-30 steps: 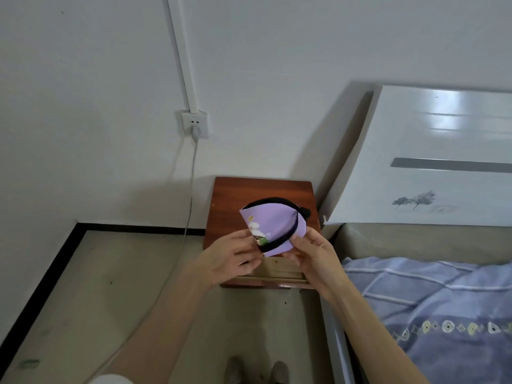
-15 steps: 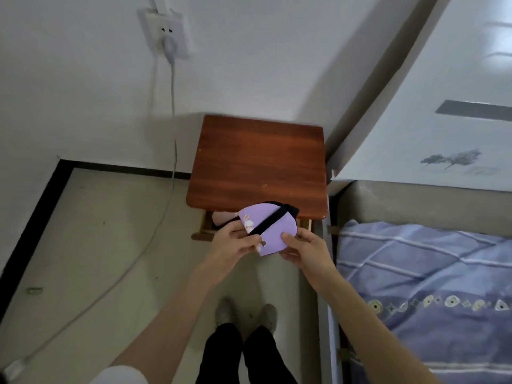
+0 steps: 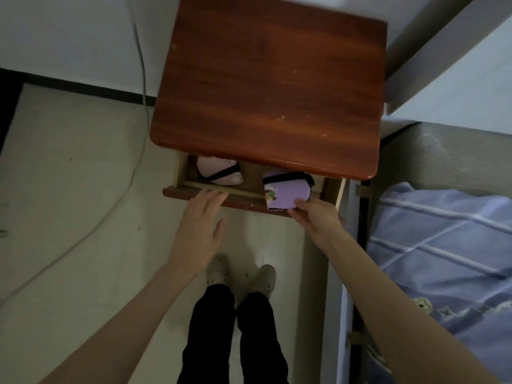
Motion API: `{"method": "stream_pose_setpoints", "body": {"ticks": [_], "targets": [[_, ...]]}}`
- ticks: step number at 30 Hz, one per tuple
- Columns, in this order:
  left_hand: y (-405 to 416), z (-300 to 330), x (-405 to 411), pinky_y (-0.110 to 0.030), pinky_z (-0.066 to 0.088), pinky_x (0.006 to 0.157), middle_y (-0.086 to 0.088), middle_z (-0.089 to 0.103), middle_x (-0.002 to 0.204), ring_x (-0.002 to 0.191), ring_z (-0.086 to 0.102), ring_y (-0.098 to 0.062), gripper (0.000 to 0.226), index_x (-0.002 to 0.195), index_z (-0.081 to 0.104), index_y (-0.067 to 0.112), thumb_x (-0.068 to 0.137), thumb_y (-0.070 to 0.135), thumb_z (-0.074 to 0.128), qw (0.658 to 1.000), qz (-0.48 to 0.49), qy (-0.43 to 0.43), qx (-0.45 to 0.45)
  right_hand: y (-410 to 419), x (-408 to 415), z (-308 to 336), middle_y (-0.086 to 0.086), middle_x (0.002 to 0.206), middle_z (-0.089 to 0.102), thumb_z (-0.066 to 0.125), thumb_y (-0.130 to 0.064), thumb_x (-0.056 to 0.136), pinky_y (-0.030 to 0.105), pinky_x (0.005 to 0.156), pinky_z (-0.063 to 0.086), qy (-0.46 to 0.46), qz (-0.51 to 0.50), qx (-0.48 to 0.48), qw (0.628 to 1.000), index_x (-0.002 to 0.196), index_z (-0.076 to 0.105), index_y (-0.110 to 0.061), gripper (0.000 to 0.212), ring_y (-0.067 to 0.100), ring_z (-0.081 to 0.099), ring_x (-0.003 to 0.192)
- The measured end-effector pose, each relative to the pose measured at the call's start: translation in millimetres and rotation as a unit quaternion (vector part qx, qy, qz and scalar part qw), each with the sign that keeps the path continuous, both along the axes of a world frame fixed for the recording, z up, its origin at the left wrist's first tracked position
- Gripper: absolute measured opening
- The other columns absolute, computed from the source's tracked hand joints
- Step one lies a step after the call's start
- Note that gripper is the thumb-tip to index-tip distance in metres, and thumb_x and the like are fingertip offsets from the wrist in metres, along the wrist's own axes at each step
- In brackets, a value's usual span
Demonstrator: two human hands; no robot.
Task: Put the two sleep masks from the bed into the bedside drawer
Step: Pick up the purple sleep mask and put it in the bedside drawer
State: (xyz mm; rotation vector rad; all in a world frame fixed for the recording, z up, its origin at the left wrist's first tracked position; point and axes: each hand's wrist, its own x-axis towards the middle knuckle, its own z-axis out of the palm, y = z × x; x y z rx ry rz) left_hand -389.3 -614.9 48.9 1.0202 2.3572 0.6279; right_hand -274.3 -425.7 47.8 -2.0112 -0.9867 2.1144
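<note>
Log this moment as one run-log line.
right hand: lowering purple mask into open drawer | left hand: open at drawer front | pink mask: inside

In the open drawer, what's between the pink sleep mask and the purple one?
In the head view, only bare wooden drawer floor separates the pink sleep mask from the purple sleep mask, which the right hand holds at the drawer front.

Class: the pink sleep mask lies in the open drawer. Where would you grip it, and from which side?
Pinch the pink sleep mask at its black strap, reaching down from the drawer front; the nightstand top overhangs its rear part, so only the front opening is free.
</note>
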Motion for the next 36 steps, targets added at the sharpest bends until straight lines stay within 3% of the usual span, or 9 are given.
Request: {"method": "stream_pose_setpoints", "body": {"ticks": [6, 10, 13, 16, 19, 21, 26, 29, 36], "targets": [[-5.0, -37.0, -13.1, -0.057, 0.011, 0.114, -0.019, 0.038, 0.144, 0.139, 0.025, -0.034, 0.051, 0.138, 0.034, 0.017, 0.090, 0.020, 0.051, 0.975, -0.135, 0.107, -0.139, 17.1, -25.1, -33.0, 0.020, 0.117, 0.060, 0.054, 0.006, 0.084, 0.038, 0.090, 0.053, -0.054, 0.016, 0.045, 0.997, 0.097, 0.057, 0.004, 0.015, 0.031, 0.059, 0.107], [-5.0, -44.2, -13.6, -0.062, 0.022, 0.108, -0.021, 0.055, 0.128, 0.125, 0.046, -0.037, 0.049, 0.130, 0.046, 0.014, 0.083, 0.012, 0.059, 0.968, -0.133, 0.174, -0.120, 23.3, -34.4, -48.4, 0.015, 0.100, 0.064, 0.054, 0.001, 0.083, 0.040, 0.088, 0.054, -0.137, 0.107, 0.113, 0.978, 0.070, 0.052, -0.012, 0.019, 0.029, 0.062, 0.099], [-1.6, -44.3, -13.6, -0.059, 0.034, 0.104, -0.020, 0.062, 0.117, 0.114, 0.055, -0.035, 0.049, 0.123, 0.053, 0.013, 0.077, 0.000, 0.062, 0.967, -0.124, 0.201, -0.100, 14.1, -23.2, -42.0, 0.011, 0.088, 0.062, 0.051, -0.007, 0.086, 0.028, 0.067, 0.051, -0.178, 0.222, 0.186, 0.940, 0.082, 0.060, -0.007, 0.010, 0.021, 0.062, 0.078], [6.8, -43.6, -18.8, -0.047, 0.048, 0.088, -0.016, 0.068, 0.095, 0.091, 0.064, -0.033, 0.039, 0.109, 0.062, 0.011, 0.072, 0.000, 0.068, 0.958, -0.131, 0.239, -0.087, -11.7, -0.2, -30.1, 0.005, 0.088, 0.064, 0.051, -0.011, 0.089, 0.016, 0.063, 0.043, -0.118, 0.353, 0.331, 0.867, 0.100, 0.063, -0.007, 0.017, 0.014, 0.058, 0.072], [15.5, -45.1, -28.9, -0.038, 0.051, 0.067, -0.012, 0.067, 0.079, 0.073, 0.062, -0.031, 0.028, 0.095, 0.065, 0.011, 0.070, 0.004, 0.074, 0.953, -0.149, 0.254, -0.074, -28.6, 18.7, -29.4, 0.011, 0.105, 0.068, 0.061, -0.022, 0.084, 0.035, 0.090, 0.044, -0.111, 0.517, 0.429, 0.733, 0.105, 0.063, -0.008, 0.025, 0.027, 0.060, 0.100], [15.4, -48.5, -33.4, -0.036, 0.050, 0.064, -0.010, 0.067, 0.077, 0.071, 0.062, -0.030, 0.024, 0.093, 0.065, 0.011, 0.071, 0.007, 0.074, 0.948, -0.166, 0.263, -0.068, -27.7, 23.1, -34.1, 0.013, 0.103, 0.069, 0.066, -0.025, 0.079, 0.046, 0.092, 0.043, -0.145, 0.563, 0.483, 0.655, 0.102, 0.064, -0.008, 0.029, 0.033, 0.061, 0.101], [12.1, -48.1, -40.3, -0.040, 0.050, 0.072, -0.008, 0.068, 0.082, 0.079, 0.062, -0.030, 0.017, 0.092, 0.065, 0.012, 0.076, 0.016, 0.071, 0.933, -0.198, 0.297, -0.043, -21.7, 20.5, -29.6, 0.011, 0.096, 0.069, 0.076, -0.025, 0.069, 0.048, 0.082, 0.048, -0.210, 0.563, 0.561, 0.569, 0.092, 0.063, -0.009, 0.030, 0.033, 0.063, 0.093], [18.8, -40.2, -43.9, -0.044, 0.048, 0.081, -0.009, 0.068, 0.093, 0.092, 0.063, -0.031, 0.017, 0.095, 0.064, 0.012, 0.079, 0.012, 0.069, 0.925, -0.177, 0.336, 0.002, -14.2, 17.8, -20.3, 0.013, 0.112, 0.065, 0.076, -0.027, 0.067, 0.051, 0.091, 0.044, -0.213, 0.513, 0.602, 0.573, 0.103, 0.059, -0.010, 0.044, 0.032, 0.060, 0.108], [38.1, -18.9, -70.6, -0.061, 0.020, 0.110, -0.019, 0.035, 0.147, 0.137, 0.028, -0.037, 0.077, 0.139, 0.030, 0.019, 0.075, 0.026, 0.071, 0.935, -0.165, 0.310, -0.037, 9.3, 4.8, -4.2, 0.016, 0.139, 0.049, 0.077, -0.033, 0.066, 0.061, 0.107, 0.025, -0.215, 0.523, 0.620, 0.544, 0.132, 0.043, -0.012, 0.076, 0.035, 0.043, 0.130]]}}
